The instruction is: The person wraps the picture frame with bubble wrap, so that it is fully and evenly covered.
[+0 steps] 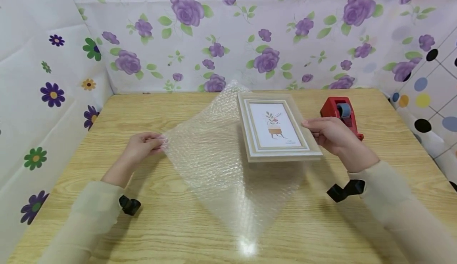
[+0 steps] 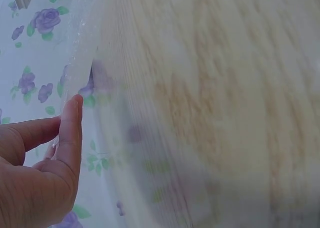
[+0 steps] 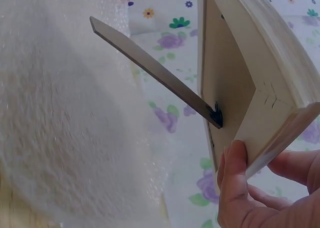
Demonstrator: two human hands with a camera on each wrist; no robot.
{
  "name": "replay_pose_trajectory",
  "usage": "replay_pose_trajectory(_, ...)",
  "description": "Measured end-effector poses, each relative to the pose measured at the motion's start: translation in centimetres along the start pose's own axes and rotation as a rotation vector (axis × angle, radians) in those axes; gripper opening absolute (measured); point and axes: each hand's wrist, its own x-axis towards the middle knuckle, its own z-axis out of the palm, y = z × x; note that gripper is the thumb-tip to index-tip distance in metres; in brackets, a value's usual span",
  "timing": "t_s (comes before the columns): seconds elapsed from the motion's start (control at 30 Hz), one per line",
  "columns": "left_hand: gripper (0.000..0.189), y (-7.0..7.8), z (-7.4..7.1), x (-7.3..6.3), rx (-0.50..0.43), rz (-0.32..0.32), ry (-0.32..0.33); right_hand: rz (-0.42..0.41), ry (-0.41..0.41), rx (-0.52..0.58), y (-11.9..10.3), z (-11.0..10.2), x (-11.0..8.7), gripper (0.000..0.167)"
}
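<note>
A sheet of clear bubble wrap (image 1: 207, 153) lies turned like a diamond on the wooden table. My left hand (image 1: 141, 147) pinches its left corner between thumb and fingers; the left wrist view shows the film running up from those fingertips. In my right hand (image 1: 332, 135) is a cream-and-white picture frame (image 1: 273, 127), gripped by its right edge and held tilted over the wrap. Its picture of a potted plant faces me in the head view. From behind, the right wrist view shows the frame's support leg (image 3: 155, 71) swung out from the back panel.
A red tape dispenser (image 1: 340, 111) with a roll of tape stands at the back right, just beyond my right hand. Flower-printed cloth (image 1: 217, 29) hangs behind the table (image 1: 135, 113). Dark wrist cameras (image 1: 344, 190) sit on both sleeves.
</note>
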Motion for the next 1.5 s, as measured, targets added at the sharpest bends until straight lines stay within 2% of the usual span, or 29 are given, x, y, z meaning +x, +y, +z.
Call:
replay_pose_trajectory(0.23, 0.045, 0.1, 0.4, -0.1, 0.031, 0.006, -0.015, 0.006, 0.017, -0.023, 0.4, 1.8, 1.4, 0.025)
replay_pose_trajectory(0.4, 0.044, 0.1, 0.6, 0.1, 0.044, 0.001, -0.016, 0.000, 0.020, 0.001, 1.0, 2.8, 2.4, 0.026)
replay_pose_trajectory(0.77, 0.041, 0.3, 1.3, 0.4, 0.007, 0.023, -0.030, 0.045, 0.072, 0.003, 2.5, 3.9, 5.0, 0.024)
replay_pose_trajectory(0.9, 0.041, 0.4, 1.4, 0.4, 0.006, 0.028, -0.033, 0.055, 0.081, 0.010, 2.8, 4.0, 5.9, 0.019)
replay_pose_trajectory(1.07, 0.042, 0.4, 1.4, 0.5, -0.011, 0.020, -0.042, 0.069, 0.106, -0.021, 3.2, 4.1, 6.6, 0.005)
replay_pose_trajectory(1.37, 0.042, 0.2, 1.4, 0.6, -0.010, -0.004, -0.051, 0.095, 0.103, -0.050, 4.2, 4.0, 7.3, 0.036)
replay_pose_trajectory(1.5, 0.041, 0.2, 1.4, 0.6, 0.004, -0.010, -0.051, 0.107, 0.112, -0.048, 4.6, 4.2, 7.4, 0.036)
